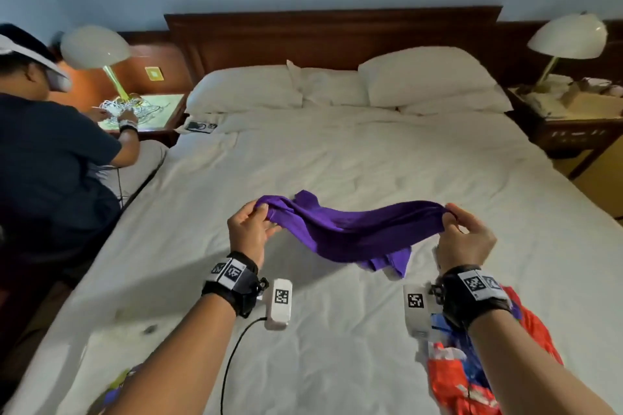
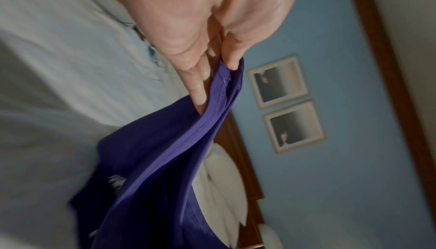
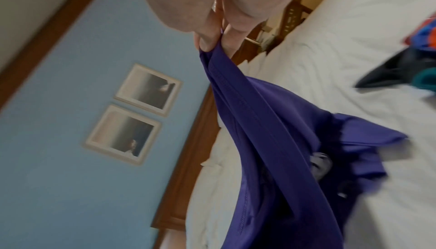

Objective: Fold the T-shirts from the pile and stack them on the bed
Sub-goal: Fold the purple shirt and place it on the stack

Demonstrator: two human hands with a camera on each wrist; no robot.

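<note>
Pinching the purple T-shirt [image 1: 354, 232] at both ends, your grip is narrow on each side. Your left hand [image 1: 247, 232] clamps a hemmed edge between thumb and fingers [image 2: 200, 92], and the left wrist view shows the stitched seam running away from the fingertips. Your right hand [image 1: 467, 239] nips the other end between thumb and forefinger, with the remaining fingers curled behind; the right wrist view shows the cloth gathered into a point at that pinch.

Between your hands the shirt hangs in a sagging band above the middle of the bed [image 1: 337, 152], and its lower folds droop toward the sheet nearer your right hand. Whether they touch the sheet you cannot tell.

At the near right corner of the bed, beneath your right forearm, lies a red, blue and white garment [image 1: 451, 377]. More coloured cloth [image 1: 118, 384] shows at the near left edge.

Along the head edge sit white pillows [image 1: 424, 77] against a dark wooden headboard [image 1: 330, 34]. A lamp [image 1: 566, 40] stands on the bedside stand at each side. Another person [image 1: 50, 152] sits at the far left edge of the bed, handling white cables under the left lamp.
</note>
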